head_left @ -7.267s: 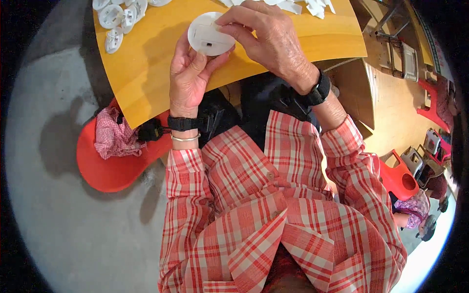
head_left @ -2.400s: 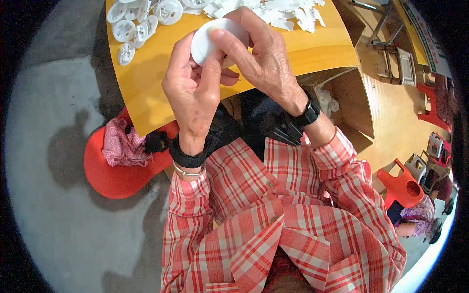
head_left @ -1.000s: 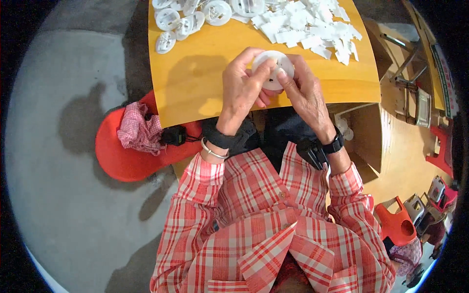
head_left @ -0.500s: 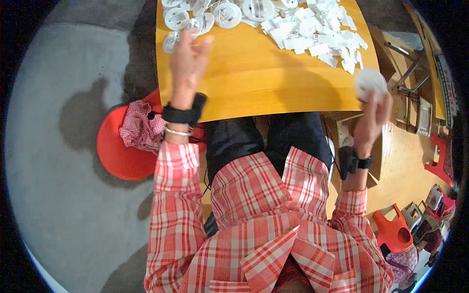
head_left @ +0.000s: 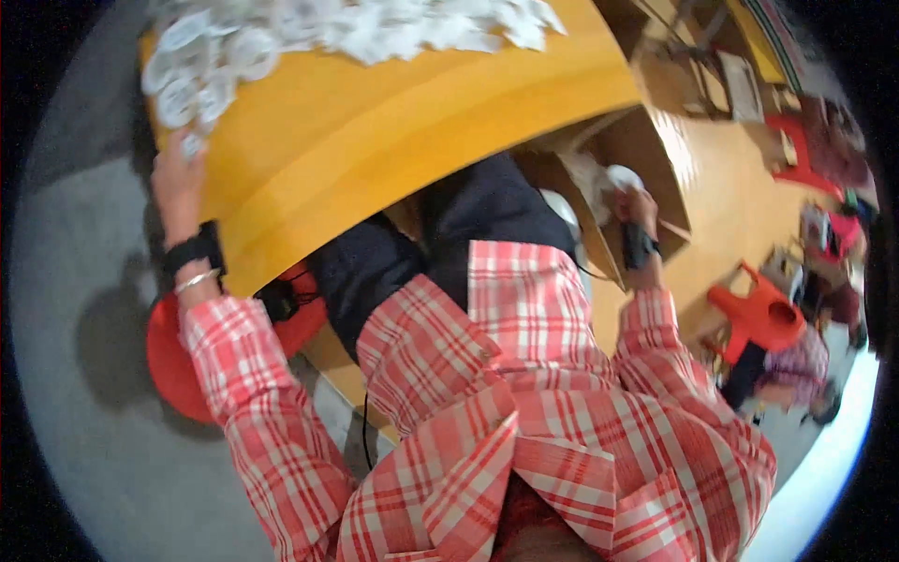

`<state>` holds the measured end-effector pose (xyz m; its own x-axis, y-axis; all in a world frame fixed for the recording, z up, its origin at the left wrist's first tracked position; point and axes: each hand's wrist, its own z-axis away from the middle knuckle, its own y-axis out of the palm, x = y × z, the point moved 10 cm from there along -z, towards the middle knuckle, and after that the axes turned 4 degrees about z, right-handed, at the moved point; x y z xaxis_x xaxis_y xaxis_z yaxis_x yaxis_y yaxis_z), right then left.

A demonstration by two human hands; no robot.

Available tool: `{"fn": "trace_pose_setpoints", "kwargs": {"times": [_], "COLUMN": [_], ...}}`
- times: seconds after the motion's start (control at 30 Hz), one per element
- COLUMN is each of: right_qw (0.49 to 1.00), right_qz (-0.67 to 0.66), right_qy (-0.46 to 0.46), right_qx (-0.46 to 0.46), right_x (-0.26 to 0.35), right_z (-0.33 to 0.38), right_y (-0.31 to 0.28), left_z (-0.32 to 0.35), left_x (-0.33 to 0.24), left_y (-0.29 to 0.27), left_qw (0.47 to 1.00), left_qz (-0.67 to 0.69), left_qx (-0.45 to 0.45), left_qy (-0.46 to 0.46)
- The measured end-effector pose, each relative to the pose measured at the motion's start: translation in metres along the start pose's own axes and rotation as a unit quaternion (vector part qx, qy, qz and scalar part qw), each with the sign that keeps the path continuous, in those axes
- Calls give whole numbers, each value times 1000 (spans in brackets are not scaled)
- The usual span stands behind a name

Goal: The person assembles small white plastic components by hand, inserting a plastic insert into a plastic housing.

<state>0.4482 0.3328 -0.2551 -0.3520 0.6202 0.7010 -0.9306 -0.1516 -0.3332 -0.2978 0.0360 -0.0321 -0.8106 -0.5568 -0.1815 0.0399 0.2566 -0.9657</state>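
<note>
Fingers of your right hand (head_left: 639, 208) look clamped on the edge of one round white disc (head_left: 624, 176), which sits at their tips at the mouth of the open cardboard box (head_left: 670, 178), low beside the table (head_left: 393, 122); your left hand (head_left: 178, 187) is at the table's left edge, its fingertips at a second, smaller-looking disc (head_left: 191, 146), though blur hides whether they grip it, so I cannot tell; by my reading, you are putting one piece away while reaching for another; the next move seems to call for loosening the right fingers inside the box and a sure pinch with the left.

Count two hands, one disc at each, one box and three red seats, at left (head_left: 173, 365), right (head_left: 763, 318) and far right (head_left: 796, 155); the heaped discs (head_left: 178, 101) and flat white pieces (head_left: 412, 28) are too smeared to number.
</note>
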Motion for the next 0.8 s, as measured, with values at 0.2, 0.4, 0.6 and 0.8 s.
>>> {"fn": "trace_pose_setpoints", "kwargs": {"times": [0.2,0.4,0.6,0.8], "right_qw": [997,994,993,923], "right_qz": [53,89,85,20], "right_qy": [6,60,47,-336], "right_qx": [59,21,71,-188], "right_x": [-23,-61,-48,121], "right_z": [12,-8,-5,32], "right_y": [30,-14,8,-9], "left_z": [15,35,63,81], "left_x": [-38,-82,-166,-200], "left_y": [-29,3,14,53], "left_qw": [996,530,348,281], "left_qz": [-9,824,903,926], "left_qx": [19,55,118,109], "left_qy": [-91,-194,-222,-226]}}
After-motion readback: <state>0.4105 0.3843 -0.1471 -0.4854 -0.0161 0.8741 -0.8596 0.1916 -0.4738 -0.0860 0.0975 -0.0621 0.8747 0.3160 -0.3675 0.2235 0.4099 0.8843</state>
